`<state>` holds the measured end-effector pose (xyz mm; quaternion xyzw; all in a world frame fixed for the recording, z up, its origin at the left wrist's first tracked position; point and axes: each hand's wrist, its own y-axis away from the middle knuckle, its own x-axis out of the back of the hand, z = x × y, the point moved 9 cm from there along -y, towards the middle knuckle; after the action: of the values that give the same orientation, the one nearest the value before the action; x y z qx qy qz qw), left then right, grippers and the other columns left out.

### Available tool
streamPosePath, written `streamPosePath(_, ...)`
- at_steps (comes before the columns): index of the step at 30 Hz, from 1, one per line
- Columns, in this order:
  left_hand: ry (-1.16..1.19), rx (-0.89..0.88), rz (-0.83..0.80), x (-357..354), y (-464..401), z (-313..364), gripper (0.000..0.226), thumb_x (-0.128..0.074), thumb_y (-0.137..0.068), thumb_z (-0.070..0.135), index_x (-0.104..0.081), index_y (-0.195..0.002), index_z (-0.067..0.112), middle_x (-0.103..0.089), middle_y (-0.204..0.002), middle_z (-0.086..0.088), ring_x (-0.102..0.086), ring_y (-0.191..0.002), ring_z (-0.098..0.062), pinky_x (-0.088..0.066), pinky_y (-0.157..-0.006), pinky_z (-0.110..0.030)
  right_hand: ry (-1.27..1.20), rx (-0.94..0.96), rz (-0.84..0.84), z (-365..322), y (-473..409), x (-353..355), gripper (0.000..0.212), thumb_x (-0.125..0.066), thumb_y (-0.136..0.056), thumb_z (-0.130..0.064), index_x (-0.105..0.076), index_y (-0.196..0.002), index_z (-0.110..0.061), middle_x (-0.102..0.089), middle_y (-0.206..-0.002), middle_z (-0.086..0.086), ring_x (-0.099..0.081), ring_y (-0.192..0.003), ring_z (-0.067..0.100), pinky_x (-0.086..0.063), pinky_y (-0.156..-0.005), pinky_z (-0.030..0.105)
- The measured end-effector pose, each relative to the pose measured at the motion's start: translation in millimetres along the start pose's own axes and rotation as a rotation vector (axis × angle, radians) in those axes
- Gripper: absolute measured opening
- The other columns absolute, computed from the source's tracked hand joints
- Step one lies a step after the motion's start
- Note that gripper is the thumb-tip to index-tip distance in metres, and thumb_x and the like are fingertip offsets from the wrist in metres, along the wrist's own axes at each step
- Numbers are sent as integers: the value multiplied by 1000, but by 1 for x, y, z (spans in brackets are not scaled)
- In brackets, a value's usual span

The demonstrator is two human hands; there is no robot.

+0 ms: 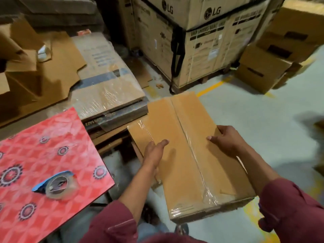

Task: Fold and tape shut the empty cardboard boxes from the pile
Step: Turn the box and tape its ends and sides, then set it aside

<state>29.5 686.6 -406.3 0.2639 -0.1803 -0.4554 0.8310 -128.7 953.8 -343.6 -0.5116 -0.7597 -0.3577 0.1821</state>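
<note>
Head view. Cardboard box held mid-air above grey floor, closed, top flaps meeting along a centre seam under clear tape; tape wrinkled over near end. Landmark for all else: this box.

Left hand on box's left edge, thumb laid on top face, fingers curled over the side out of sight — grip grasping the box. Right hand on the right edge, thumb pressed on top, fingers wrapped over the side — grip likewise grasping the box. Maroon sleeves on both arms, pushed up forearms.

Left of box: red patterned tabletop, carrying a roll of clear tape in a blue dispenser, well apart from box.

Beyond box, left: flat cartons wrapped in plastic film, stacked; further left, loose brown cardboard sheets.

Beyond box, straight ahead: large strapped LG cartons on the floor. Right of those: stacked brown boxes with hand slots. Yellow floor line just past box's far end.
</note>
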Motion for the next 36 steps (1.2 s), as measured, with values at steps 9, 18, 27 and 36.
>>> streamPosePath(9,-64,169,-65,-103,-126,-7,82,-75,-83,63,-52,-144,14,-55,-147,-6,-56,-126,-27,-46,-110,-47,145,-133,-6,43,-150,29,11,-74,-89,-23,-65,-83,-19,-67,-70,-1,-65,-69,27,-48,-59,29)
streamPosePath(18,-112,314,76,-184,-294,-46,101,-53,-75,89,-51,-148,19,-52,-153,-5,-52,-136,-32,-44,-113,-49,40,-305,-87,144,-365,-30,39,-63,-74,-37,-68,-97,-6,-72,-81,21,-72,-60,41,-61,-56,59)
streamPosePath(27,-61,439,244,-256,-483,-145,92,-54,-93,74,-30,-162,17,-42,-161,-3,-43,-145,-28,-34,-113,-36,-4,-333,-309,272,-566,-171,61,-73,-61,-56,-70,-102,-10,-74,-87,12,-72,-71,32,-64,-61,49)
streamPosePath(36,-263,522,430,-267,-582,-249,111,-61,-88,68,-11,-163,4,-36,-162,-16,-42,-144,-38,-36,-118,-47,-251,-430,-446,388,-626,-281,71,-78,-69,-53,-64,-116,-1,-76,-101,1,-75,-103,21,-44,-65,33)
